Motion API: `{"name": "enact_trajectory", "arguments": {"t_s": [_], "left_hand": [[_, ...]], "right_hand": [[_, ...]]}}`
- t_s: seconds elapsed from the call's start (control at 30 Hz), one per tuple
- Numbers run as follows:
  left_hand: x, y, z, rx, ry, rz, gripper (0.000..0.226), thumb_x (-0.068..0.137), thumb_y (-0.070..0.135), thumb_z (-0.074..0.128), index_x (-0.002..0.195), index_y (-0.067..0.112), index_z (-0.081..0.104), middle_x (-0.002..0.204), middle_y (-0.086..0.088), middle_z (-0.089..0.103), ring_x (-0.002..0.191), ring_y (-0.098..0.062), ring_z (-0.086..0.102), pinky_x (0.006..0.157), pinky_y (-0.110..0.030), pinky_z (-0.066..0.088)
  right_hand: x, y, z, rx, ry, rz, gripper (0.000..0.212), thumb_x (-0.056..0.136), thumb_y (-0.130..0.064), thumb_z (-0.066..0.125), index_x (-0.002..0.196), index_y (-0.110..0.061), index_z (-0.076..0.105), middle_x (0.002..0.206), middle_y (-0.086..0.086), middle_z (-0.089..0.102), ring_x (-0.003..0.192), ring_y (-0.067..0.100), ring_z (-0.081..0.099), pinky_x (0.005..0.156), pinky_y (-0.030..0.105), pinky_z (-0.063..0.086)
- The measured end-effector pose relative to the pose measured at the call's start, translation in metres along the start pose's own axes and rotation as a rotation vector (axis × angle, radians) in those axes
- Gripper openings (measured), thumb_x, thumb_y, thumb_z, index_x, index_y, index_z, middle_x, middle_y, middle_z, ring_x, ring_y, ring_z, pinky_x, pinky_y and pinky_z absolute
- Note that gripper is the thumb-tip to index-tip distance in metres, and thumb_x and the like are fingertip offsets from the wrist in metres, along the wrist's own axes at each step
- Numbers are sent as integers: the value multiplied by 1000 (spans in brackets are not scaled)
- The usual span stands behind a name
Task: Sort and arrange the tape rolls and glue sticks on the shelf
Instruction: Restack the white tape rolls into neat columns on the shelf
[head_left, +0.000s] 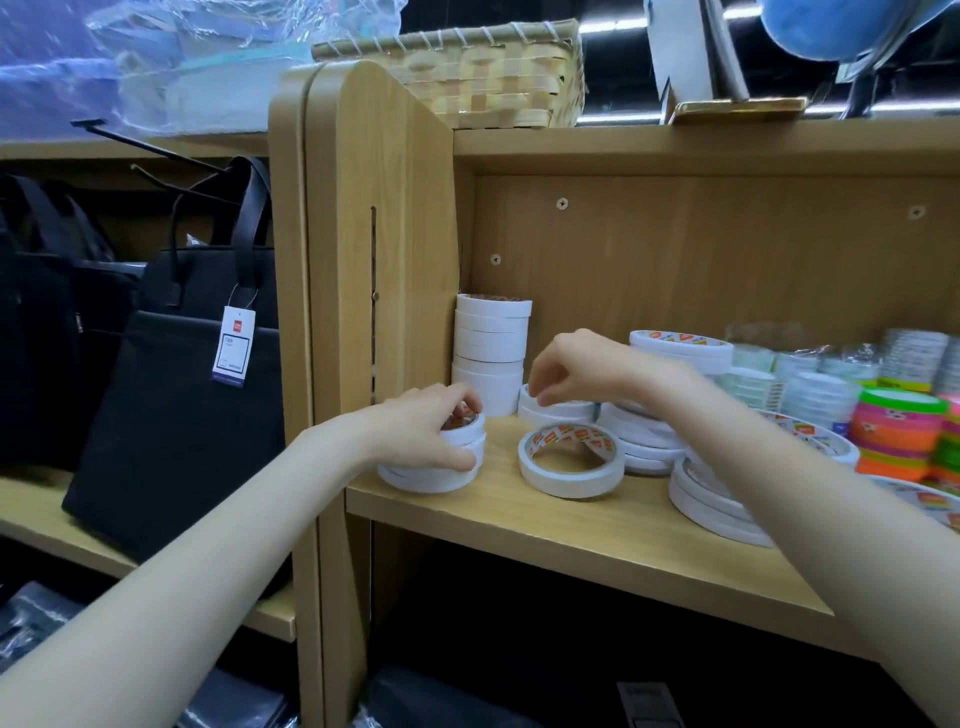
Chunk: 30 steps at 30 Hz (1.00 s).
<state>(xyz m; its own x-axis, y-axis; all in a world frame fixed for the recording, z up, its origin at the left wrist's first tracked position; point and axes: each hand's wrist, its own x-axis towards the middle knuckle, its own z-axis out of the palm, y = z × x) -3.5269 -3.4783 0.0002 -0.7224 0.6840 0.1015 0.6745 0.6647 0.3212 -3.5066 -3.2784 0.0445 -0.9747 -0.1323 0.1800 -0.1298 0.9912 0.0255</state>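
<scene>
**Shelf inspection: both hands on white tape**

The wooden shelf (571, 525) carried white tape throughout. A black bag (176, 415) hung at nine o'clock of it. A tall stack (491, 353) stood in the back corner, at twelve o'clock of the left hand. Neon rolls (898, 431) sat at three o'clock. The left hand (421, 431) grasped a small roll (465, 428) atop a wider roll (426, 478). The right hand (576, 366), fingers curled, pinched a low pile (558, 410). A loose roll (570, 460) lay flat at six o'clock of that pile.
</scene>
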Motion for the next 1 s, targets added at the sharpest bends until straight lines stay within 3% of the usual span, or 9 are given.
{"name": "enact_trajectory", "arguments": {"t_s": [0.1, 0.2, 0.27, 0.37, 0.47, 0.6, 0.77, 1.0], "left_hand": [[0, -1, 7, 81, 62, -7, 54, 84, 37, 60, 132, 25, 37, 130, 3, 46, 117, -17, 45, 102, -40, 38], [1, -2, 9, 106, 81, -14, 54, 84, 39, 59, 132, 25, 37, 130, 2, 47, 117, -18, 45, 100, -39, 36], [0, -2, 9, 121, 92, -6, 55, 84, 39, 59, 132, 24, 37, 130, 2, 47, 118, -18, 44, 98, -37, 36], [-1, -1, 11, 183, 107, -1, 60, 82, 41, 62, 132, 24, 35, 128, 2, 45, 117, -20, 43, 95, -35, 34], [0, -2, 12, 220, 124, -1, 62, 80, 43, 62, 132, 24, 33, 126, 1, 45, 115, -20, 42, 93, -35, 32], [0, -2, 15, 244, 130, 8, 63, 80, 43, 60, 133, 25, 31, 127, 1, 43, 113, -20, 40, 92, -34, 30], [-1, -2, 14, 251, 111, 9, 66, 80, 45, 60, 135, 24, 29, 130, -1, 42, 115, -20, 40, 98, -36, 32], [0, -4, 14, 257, 104, 10, 71, 78, 43, 63, 136, 25, 27, 132, 0, 40, 117, -20, 38, 99, -36, 28]], "right_hand": [[-34, -9, -9, 64, -230, -69, 18, 82, -37, 67, 93, -24, 70, 85, -12, 65, 79, 2, 55, 69, 19, 42], [-52, -9, 1, 27, -341, -108, 7, 79, -30, 72, 79, -31, 64, 74, -18, 57, 71, -2, 51, 67, 19, 41], [-54, -6, 7, 52, -281, -133, 18, 79, -22, 71, 70, -33, 61, 71, -16, 58, 70, 2, 52, 68, 24, 43], [-53, -6, 1, 32, -165, -139, 4, 82, -18, 67, 82, -22, 68, 74, -13, 58, 68, 1, 49, 65, 21, 41], [-43, -4, -10, 85, -11, -109, 5, 83, -16, 64, 84, -19, 67, 71, -17, 55, 65, -3, 48, 62, 15, 39], [-13, 4, -19, 120, 113, -26, 5, 83, -14, 64, 86, -17, 67, 75, -9, 59, 72, 7, 54, 64, 20, 43], [22, 12, 15, -34, 163, 181, 13, 84, -6, 54, 90, -9, 65, 102, 12, 64, 94, 30, 60, 73, 32, 47], [23, 6, 31, -254, 183, 193, 20, 86, -1, 50, 102, -5, 60, 107, 15, 57, 95, 34, 58, 68, 31, 39]]}}
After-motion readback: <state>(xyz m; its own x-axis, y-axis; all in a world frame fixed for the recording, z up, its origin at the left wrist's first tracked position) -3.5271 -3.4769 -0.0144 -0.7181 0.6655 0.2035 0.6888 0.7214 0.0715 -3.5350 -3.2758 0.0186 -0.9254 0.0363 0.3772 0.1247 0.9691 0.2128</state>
